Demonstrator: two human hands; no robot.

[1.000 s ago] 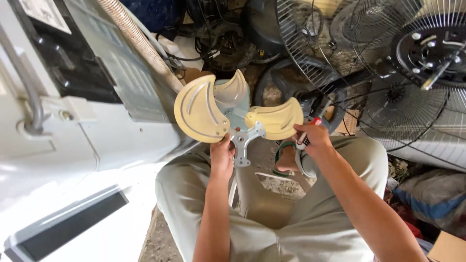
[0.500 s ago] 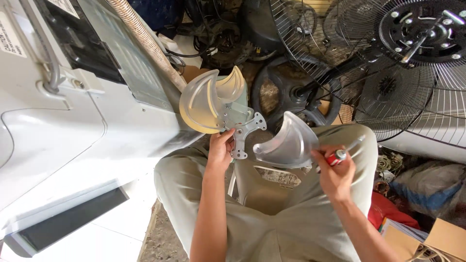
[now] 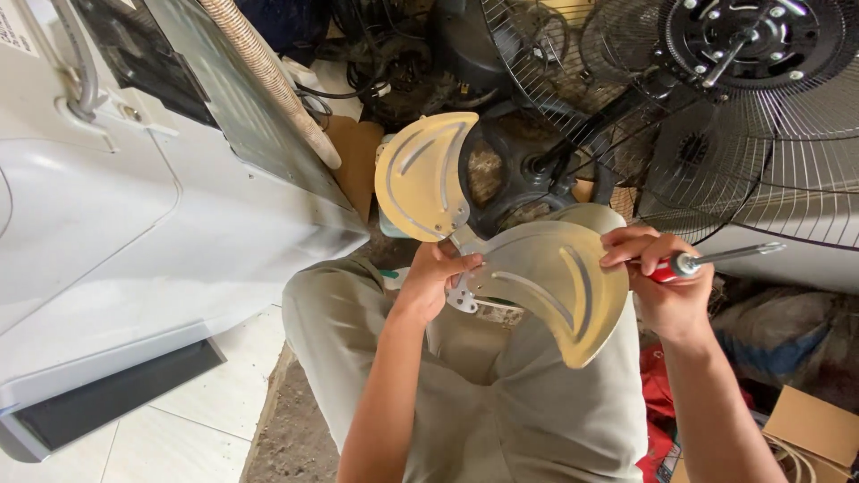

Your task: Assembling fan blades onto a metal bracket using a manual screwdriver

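Note:
A metal fan blade set with curved, cream-tinted blades is held above my lap. My left hand grips it at the central hub bracket, one blade pointing up and away. My right hand is closed around a screwdriver with a red handle and a steel shaft pointing right. The fingers of that hand also touch the edge of the nearer blade. My legs in grey-green trousers lie below.
A large white appliance casing fills the left, with a ribbed hose along it. Black wire fan guards and a round fan base stand ahead and right. A cardboard box sits at lower right.
The blade set has turned in my left hand, and the nearer blade now faces me flat. My right hand with the screwdriver has risen to that blade's edge.

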